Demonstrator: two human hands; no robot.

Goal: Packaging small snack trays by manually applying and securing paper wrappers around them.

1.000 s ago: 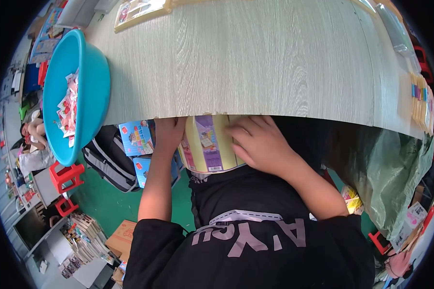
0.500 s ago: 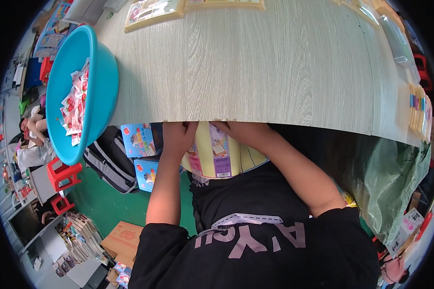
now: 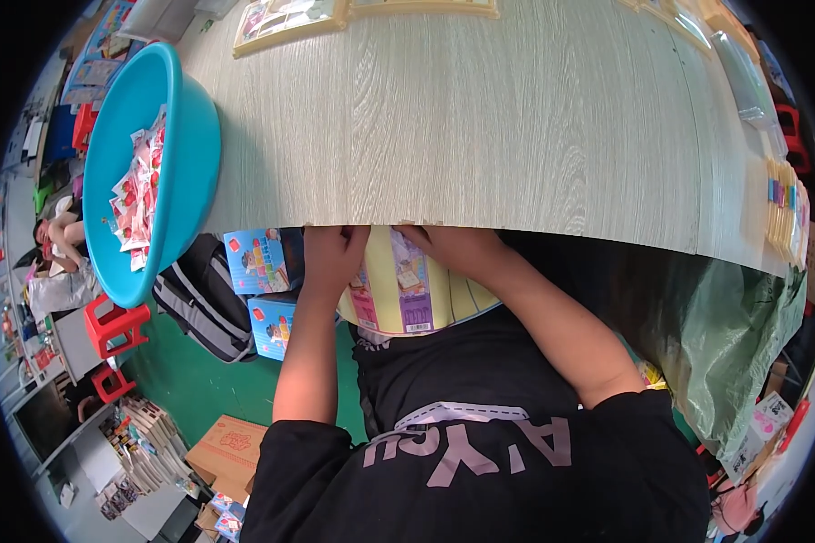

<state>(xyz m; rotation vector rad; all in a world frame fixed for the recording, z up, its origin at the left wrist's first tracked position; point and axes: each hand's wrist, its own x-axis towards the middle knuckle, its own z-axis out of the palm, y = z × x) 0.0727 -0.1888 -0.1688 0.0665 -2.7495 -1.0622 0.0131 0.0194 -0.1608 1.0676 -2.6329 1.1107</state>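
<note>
My left hand and my right hand are side by side at the table's near edge, above my lap. The fingers of both disappear under the tabletop, so whether they grip anything is hidden. Between and below them lies a rounded pale yellow thing on my lap, its far part covered by the table. On it are a purple printed packet and a pink printed packet. The left wrist is nearest the pink packet; the right hand is closer to the purple one.
A turquoise basin of red-and-white wrapped packets overhangs the left of the wood-grain table. Blue boxes and a grey-black backpack are below it. Cream trays line the far edge; green plastic sheeting hangs at right.
The whole view has shifted very slightly. Both hands stay at the table edge, with no clear change in their pose or in the packets.
</note>
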